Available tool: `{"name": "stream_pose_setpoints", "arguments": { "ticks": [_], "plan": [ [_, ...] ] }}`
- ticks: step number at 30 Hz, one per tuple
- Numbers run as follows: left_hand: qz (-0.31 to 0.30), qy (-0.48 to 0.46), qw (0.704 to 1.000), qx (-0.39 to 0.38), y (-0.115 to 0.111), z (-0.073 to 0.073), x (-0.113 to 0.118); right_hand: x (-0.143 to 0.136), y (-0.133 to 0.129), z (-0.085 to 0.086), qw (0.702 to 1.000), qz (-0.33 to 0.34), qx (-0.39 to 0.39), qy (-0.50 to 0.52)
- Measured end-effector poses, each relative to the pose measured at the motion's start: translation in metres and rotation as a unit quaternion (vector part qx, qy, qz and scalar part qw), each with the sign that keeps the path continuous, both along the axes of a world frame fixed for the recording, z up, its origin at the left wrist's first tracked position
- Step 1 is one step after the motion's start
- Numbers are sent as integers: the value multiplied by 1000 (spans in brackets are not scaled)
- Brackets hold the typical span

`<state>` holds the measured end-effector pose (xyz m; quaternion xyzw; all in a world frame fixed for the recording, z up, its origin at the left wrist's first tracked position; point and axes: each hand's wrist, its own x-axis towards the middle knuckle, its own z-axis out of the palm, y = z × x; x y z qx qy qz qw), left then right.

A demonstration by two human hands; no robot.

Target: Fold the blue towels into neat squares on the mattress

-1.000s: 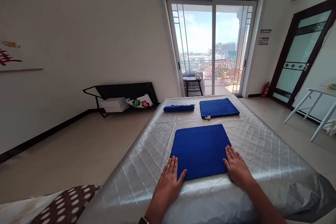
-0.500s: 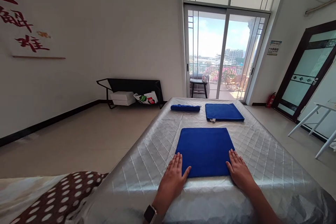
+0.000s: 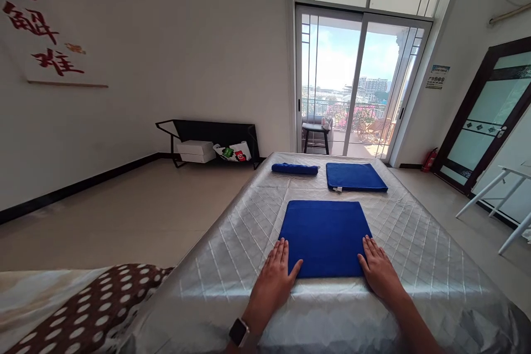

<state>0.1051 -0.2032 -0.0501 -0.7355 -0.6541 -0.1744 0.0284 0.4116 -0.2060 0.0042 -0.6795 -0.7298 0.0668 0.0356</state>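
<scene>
A flat blue folded cloth (image 3: 327,238) lies on a silver quilted cover (image 3: 232,249). Its near left corner is under the fingertips of my left hand (image 3: 274,272), which lies flat with the thumb spread; a watch (image 3: 239,332) is on that wrist. My right hand (image 3: 379,268) rests flat at the cloth's near right edge, fingers stretched out. Farther back lie a second folded blue cloth (image 3: 355,176) with a small white tag and, left of it, a narrow blue roll (image 3: 294,168).
A brown polka-dot blanket (image 3: 95,304) lies at the lower left. Against the wall stands a black rack (image 3: 213,130) with white boxes (image 3: 194,150) and a bag (image 3: 234,151). Beyond the cover are sliding glass doors (image 3: 329,77); a white-legged table (image 3: 514,170) stands at the right.
The camera view has shifted slightly, moving the room a little to the right in the picture. Both hands stay in the same places on the cloth.
</scene>
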Motion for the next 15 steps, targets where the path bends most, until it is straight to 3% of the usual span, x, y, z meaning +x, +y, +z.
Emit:
{"name": "stream_pose_setpoints", "arguments": {
  "ticks": [15],
  "plan": [
    [2,3,1000,9,-5,8,1,5,0,-2,1000,8,17,-9]
  ]
}}
